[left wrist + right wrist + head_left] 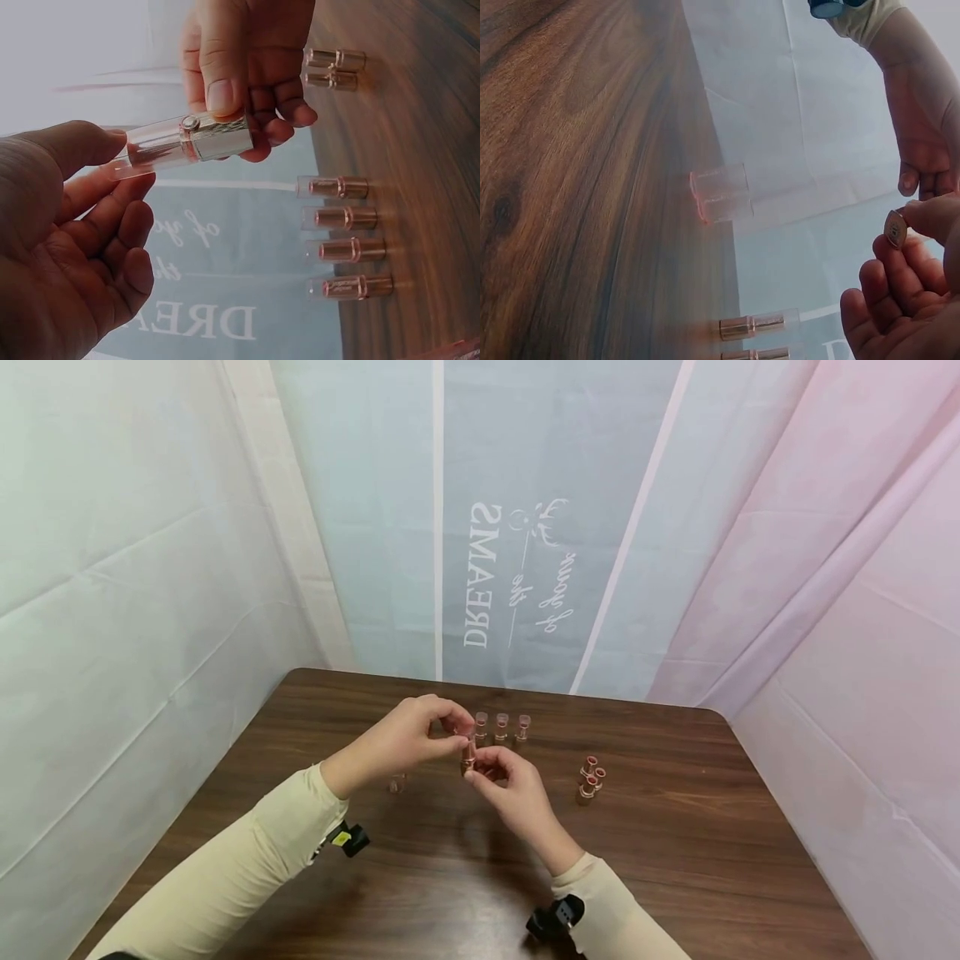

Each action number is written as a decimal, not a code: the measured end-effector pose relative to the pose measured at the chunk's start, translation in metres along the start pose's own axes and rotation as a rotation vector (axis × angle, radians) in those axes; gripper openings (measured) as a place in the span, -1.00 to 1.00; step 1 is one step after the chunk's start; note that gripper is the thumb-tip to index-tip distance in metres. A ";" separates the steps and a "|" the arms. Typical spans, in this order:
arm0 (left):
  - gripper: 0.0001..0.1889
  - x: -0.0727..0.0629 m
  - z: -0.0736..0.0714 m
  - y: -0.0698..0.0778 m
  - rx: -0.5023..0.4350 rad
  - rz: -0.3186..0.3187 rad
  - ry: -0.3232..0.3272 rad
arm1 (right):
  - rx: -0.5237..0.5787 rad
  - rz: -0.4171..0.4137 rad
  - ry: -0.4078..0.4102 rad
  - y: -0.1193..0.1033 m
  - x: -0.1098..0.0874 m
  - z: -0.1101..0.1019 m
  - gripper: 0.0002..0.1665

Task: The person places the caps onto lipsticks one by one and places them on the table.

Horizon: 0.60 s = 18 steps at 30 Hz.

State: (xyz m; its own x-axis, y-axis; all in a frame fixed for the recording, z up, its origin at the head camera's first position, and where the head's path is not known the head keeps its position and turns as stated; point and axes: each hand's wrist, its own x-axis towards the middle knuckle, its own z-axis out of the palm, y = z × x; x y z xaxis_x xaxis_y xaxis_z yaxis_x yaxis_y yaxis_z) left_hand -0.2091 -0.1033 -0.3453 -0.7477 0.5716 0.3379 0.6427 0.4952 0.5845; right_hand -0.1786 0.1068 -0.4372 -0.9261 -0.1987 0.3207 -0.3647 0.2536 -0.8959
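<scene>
Above the table, both hands hold one lipstick tube [468, 758], its clear cap up and its gold base down. My left hand [408, 737] pinches the clear cap [142, 150] between thumb and fingers. From the other end, my right hand [522, 797] grips the gold base [221, 136], with the thumb pressed along its side. The cap sits over the top of the tube; whether it is fully seated I cannot tell. The right wrist view shows only the base's end [895, 229], between the right thumb and fingers.
Behind the hands, several capped lipstick tubes [502, 727] stand in a row. To the right is a group of 3 uncapped tubes [590, 785]. Loose clear caps [724, 193] stand on the left of the dark wooden table [675, 852]. Printed curtains [375, 527] hang around it.
</scene>
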 end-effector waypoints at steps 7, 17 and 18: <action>-0.85 -0.003 -0.006 0.001 0.012 0.001 -0.016 | -0.062 -0.053 0.012 -0.004 0.002 0.009 -0.77; -0.89 -0.008 -0.009 -0.003 -0.007 0.056 -0.039 | -0.190 -0.090 -0.044 -0.015 0.005 0.008 -0.79; -0.89 -0.008 -0.009 -0.003 0.000 0.060 -0.039 | -0.199 -0.090 -0.047 -0.015 0.006 0.008 -0.79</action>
State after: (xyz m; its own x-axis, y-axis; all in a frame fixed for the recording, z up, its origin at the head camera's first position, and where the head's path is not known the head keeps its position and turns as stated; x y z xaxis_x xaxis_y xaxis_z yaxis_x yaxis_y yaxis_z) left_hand -0.2062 -0.1155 -0.3434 -0.7009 0.6252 0.3434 0.6862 0.4596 0.5639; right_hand -0.1777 0.0940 -0.4241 -0.8849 -0.2722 0.3781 -0.4623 0.4133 -0.7845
